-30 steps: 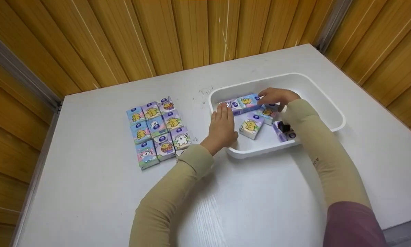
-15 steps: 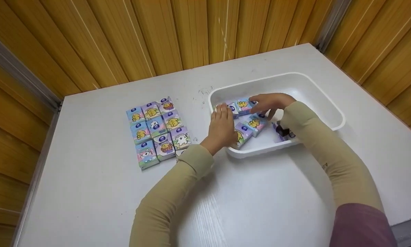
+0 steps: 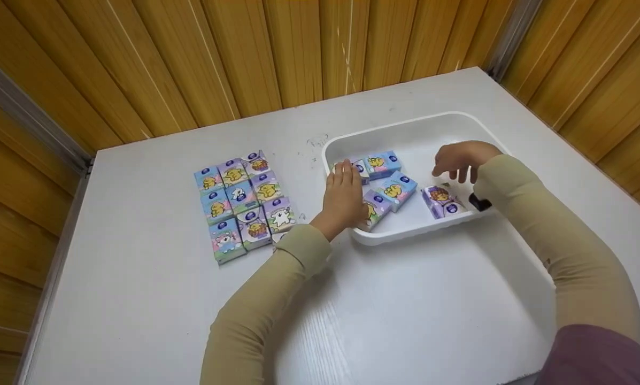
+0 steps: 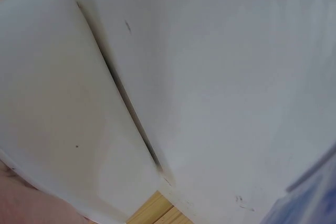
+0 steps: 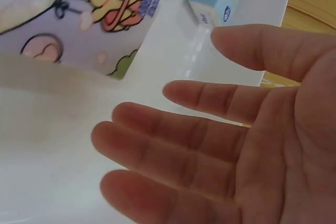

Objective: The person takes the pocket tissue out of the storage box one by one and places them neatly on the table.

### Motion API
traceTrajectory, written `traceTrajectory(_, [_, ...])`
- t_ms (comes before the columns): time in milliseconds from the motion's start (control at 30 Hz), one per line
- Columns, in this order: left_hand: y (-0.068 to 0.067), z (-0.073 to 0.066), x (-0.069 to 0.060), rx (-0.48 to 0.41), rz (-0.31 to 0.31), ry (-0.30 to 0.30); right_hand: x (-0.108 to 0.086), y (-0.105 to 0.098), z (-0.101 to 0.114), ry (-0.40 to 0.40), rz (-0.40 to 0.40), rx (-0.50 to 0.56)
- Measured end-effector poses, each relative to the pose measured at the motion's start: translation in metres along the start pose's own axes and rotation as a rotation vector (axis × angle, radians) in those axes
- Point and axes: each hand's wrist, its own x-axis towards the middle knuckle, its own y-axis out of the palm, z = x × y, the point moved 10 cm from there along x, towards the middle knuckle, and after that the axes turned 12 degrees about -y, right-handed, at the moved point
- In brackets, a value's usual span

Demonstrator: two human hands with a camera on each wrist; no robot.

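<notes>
My left hand [image 3: 342,200] rests with straight fingers over the left end of a white plastic bin [image 3: 424,132]. Under its fingers a white and purple tissue pack [image 3: 360,169] is partly hidden. In the left wrist view, part of the hand [image 4: 31,203] shows beyond the bin wall [image 4: 63,87]. My right hand [image 3: 464,158] hovers inside the bin, fingers apart and holding nothing. Nearest to it lies a purple tissue pack [image 3: 440,202]. Two blue packs, one at the back [image 3: 383,164] and one in the middle [image 3: 399,191], and a purple pack [image 3: 376,209] lie further left.
Left of the bin, several tissue packs [image 3: 242,195] lie in close rows on the white table [image 3: 138,267]. Wood-patterned walls [image 3: 245,53] stand behind and at the sides. A small black device [image 3: 479,202] sits at the right wrist.
My right hand has moved right, away from the packs it touched. The middle blue pack and the front purple pack have shifted left, toward my left hand, which has stayed in place.
</notes>
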Motion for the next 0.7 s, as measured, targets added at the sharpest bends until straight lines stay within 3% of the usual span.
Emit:
traceTrajectory(133, [0.0,0.0,0.0,0.004,0.001,0.0,-0.004,0.006,-0.006,0.02,0.04,-0.002])
traceTrajectory(300, [0.0,0.001,0.001,-0.01,0.002,-0.005,-0.001,0.016,0.003,-0.004,0.097,0.048])
traceTrajectory(700, [0.0,0.001,0.0,-0.041,0.022,-0.01,0.022,0.043,0.057,-0.145,0.239,-0.008])
